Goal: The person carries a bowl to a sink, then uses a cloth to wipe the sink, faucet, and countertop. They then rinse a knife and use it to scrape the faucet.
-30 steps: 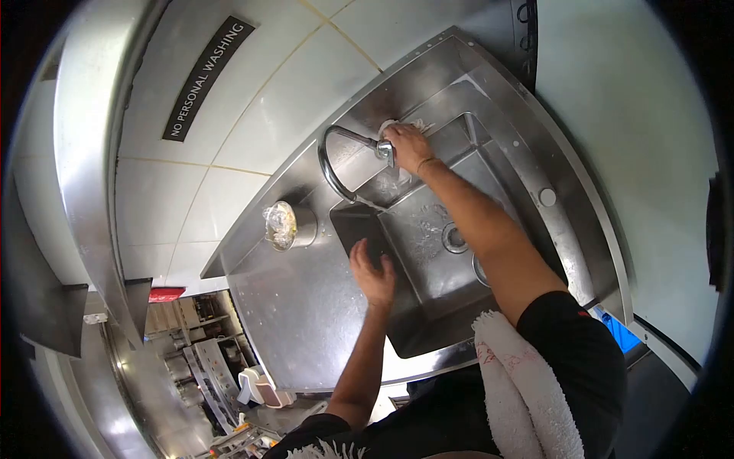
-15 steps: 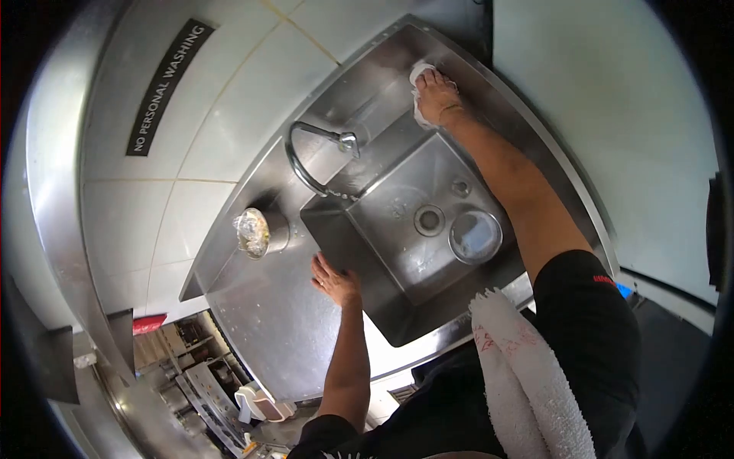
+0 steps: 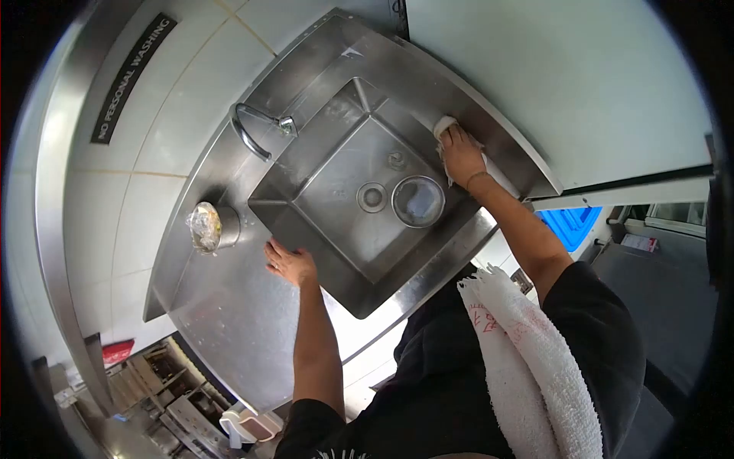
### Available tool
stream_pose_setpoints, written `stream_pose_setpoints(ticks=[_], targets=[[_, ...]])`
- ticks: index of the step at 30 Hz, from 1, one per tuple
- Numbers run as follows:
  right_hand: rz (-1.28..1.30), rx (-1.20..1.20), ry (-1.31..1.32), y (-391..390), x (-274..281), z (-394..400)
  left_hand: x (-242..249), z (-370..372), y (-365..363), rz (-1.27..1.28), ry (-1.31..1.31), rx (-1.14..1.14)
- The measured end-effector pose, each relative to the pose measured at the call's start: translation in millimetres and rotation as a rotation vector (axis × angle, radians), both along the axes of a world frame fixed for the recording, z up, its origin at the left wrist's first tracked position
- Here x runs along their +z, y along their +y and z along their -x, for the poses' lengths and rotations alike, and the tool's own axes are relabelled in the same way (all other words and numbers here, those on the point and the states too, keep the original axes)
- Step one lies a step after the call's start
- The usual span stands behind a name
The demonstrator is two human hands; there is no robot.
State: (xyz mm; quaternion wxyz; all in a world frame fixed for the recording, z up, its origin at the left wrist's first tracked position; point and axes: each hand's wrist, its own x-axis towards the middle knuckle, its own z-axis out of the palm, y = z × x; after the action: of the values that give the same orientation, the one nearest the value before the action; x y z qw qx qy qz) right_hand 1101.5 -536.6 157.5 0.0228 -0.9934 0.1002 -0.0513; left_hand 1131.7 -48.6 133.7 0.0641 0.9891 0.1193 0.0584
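Head view looking straight down: your right hand (image 3: 461,153) is pressed onto a crumpled white cloth (image 3: 445,127), fingers gripping it, on the right-hand rim of the square stainless steel sink (image 3: 321,214). The cloth lies on the flat steel ledge between the basin and the pale wall panel (image 3: 581,84). Your left hand (image 3: 289,264) rests open, palm down and fingers spread, on the steel worktop (image 3: 222,306) right at the basin's left edge, holding nothing. Down in the basin, a round clear lid-like disc (image 3: 418,201) sits just beside the round drain hole (image 3: 372,197). The curved chrome tap (image 3: 256,126) arches over the far-left corner of the sink. A small steel pot covered in crinkled plastic wrap (image 3: 206,227) stands on the worktop, near your left hand but apart from it. A white towel with red markings (image 3: 527,359) hangs over your right shoulder. A black sign with white lettering (image 3: 130,76) is fixed on the tiled wall.
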Motion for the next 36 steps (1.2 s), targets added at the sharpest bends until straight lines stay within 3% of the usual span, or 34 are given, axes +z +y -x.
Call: stream_pose_setpoints(ticks=[4, 10, 14, 17, 24, 26, 30, 33, 36], targets=[[0.064, -0.031, -0.052, -4, -10, 56, 0, 4, 3, 0.007, 0.001, -0.015], [-0.106, -0.07, 0.021, -9, 6, 107, 8, 9, 22, 0.118, 0.055, -0.051], [-0.069, -0.167, 0.12, -25, 2, 87, 21, 30, 18, 0.127, 0.035, 0.095], [-0.184, -0.075, 0.048, -29, 42, 55, 11, 39, 19, 0.14, -0.011, 0.153], [-0.04, 0.343, -0.461, 2, 190, -123, 19, 33, 16, 0.118, 0.058, 0.191], [0.15, 0.416, -0.429, -8, 172, -237, 17, 27, 17, 0.124, 0.064, 0.231], [0.409, 0.31, -0.347, -15, 101, -309, 22, 27, 16, 0.1, 0.098, 0.224], [0.269, 0.224, -0.224, -2, 112, -366, 21, 23, 14, 0.094, 0.1, 0.234], [0.308, 0.247, -0.249, 13, 110, -409, 21, 22, 14, 0.09, 0.079, 0.252]])
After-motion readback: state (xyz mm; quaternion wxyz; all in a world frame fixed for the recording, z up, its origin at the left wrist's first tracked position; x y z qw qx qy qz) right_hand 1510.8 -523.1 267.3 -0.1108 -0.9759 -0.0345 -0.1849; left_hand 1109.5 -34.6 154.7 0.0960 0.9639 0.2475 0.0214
